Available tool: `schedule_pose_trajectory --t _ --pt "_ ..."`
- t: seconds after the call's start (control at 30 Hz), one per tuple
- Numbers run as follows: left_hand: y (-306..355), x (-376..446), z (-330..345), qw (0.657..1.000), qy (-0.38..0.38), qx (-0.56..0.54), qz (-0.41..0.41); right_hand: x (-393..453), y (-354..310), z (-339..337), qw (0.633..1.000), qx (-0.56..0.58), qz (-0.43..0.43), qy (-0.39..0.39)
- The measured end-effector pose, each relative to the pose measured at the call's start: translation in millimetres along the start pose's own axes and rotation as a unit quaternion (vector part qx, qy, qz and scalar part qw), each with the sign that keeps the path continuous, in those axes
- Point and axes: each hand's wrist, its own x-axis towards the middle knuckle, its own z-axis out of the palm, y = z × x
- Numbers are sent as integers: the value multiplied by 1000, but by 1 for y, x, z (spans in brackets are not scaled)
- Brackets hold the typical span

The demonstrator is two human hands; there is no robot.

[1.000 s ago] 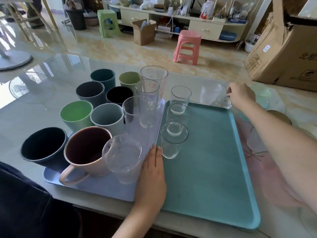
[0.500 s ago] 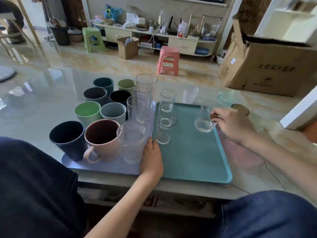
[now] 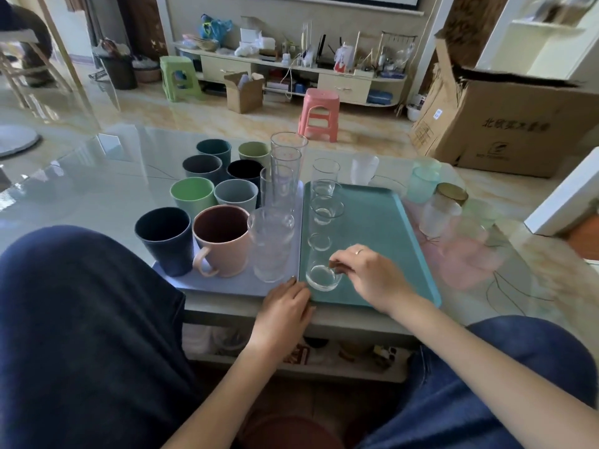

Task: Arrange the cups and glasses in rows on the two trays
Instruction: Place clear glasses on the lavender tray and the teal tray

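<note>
The left hand [image 3: 285,301] lies flat and relaxed, palm down, holding nothing, on the near edge where the two trays meet. Just right of it, the right hand [image 3: 366,273] pinches the rim of a small glass [image 3: 322,277] standing on the teal tray [image 3: 382,241]. Beyond this glass, three more glasses make a row.

There is a single view, from the seated person's head, looking forward and down. It sits close above the table [image 3: 97,189], whose near edge and two trays fill the middle, with the living-room floor and shelf beyond.
</note>
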Motion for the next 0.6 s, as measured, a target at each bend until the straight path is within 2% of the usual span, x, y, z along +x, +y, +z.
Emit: schedule_pose_trajectory --t 0.2,0.4,0.5,0.6 --pt "1 0 3 998 56 -32 20 -4 5 13 1000 24 9 0" --pt "-3 4 8 998 51 -19 4 -2 6 14 998 57 -16 7" --pt "-7 7 8 999 34 7 1 -5 20 6 991 111 24 64" --pt "-9 8 9 999 23 34 -1 -11 45 -1 980 121 109 118"
